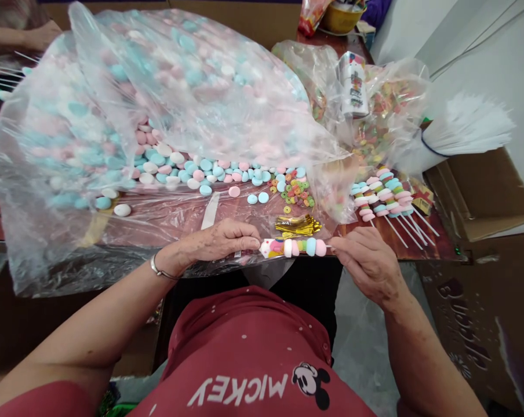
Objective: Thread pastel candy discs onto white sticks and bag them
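Note:
A marshmallow skewer (304,247) lies level between my two hands at the table's front edge, strung with white, pink and blue pieces and gummy rings. My left hand (227,240) pinches the far left end, where a colourful printed piece (272,248) sits; whether this is a card or a bag is unclear. At the other end, the fingers of my right hand (370,260) are closed on the white stick. Just beyond the skewer is a bundle of gold twist ties (297,225). Finished-looking skewers (386,194) are piled right of it.
A large clear bag (192,87) spills marshmallows (205,165) onto the table, beside loose gummy rings (297,191). Behind stand a printed packet stack (354,87) and white sticks (470,124). Cardboard boxes (475,307) are at right. Another person's hand (42,36) shows at upper left.

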A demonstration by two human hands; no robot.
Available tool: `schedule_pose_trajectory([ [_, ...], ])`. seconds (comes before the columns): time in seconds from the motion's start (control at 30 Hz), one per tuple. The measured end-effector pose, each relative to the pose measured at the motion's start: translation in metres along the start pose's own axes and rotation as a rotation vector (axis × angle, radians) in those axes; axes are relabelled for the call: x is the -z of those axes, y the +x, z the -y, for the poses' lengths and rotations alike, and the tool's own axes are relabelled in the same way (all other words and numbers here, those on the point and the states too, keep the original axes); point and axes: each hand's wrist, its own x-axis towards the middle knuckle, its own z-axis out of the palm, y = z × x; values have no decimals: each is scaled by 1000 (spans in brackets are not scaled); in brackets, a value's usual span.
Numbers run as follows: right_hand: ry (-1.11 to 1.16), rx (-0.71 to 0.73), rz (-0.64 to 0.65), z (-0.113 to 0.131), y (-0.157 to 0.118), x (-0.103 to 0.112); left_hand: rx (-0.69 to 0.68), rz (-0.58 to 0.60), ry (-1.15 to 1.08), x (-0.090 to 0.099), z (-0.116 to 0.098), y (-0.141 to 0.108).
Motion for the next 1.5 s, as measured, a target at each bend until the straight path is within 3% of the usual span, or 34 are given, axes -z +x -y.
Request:
schedule_pose_trajectory([
  [0.17, -12, -3, 16, 6, -4, -12, 106, 101, -74, 8, -8, 4],
  [0.3, 44, -82, -50, 14, -10, -21, 229, 128, -410, 18, -18, 5],
  [0.5, 253, -269, -165, 34, -23, -39, 105, 277, -825, 17, -16, 12],
  [0.7, 349, -359, -218, 45, -21, -45, -26, 69, -942, -3, -5, 14],
  [0.87, 440, -446, -213, 50, -20, -51, -63, -115, -761, -16, -8, 15],
  [0.97, 517, -507, -195, 54, -21, -58, -93, -437, -627, -23, -12, 21],
  [1.03, 563, -542, -184, 57, -21, -62, -190, -701, -604, -28, -16, 27],
  [1.1, 591, -571, -180, 60, -20, -66, -300, -869, -672, -33, -21, 33],
  [1.17, 599, -599, -183, 64, -19, -69, -350, -911, -797, -39, -28, 38],
  [1.27, 579, -601, -203, 69, -16, -73, -316, -889, -974, -45, -35, 43],
  [1.5, 547, -485, -259, 81, -8, -77, -169, -726, -1362, -48, -40, 54],
])
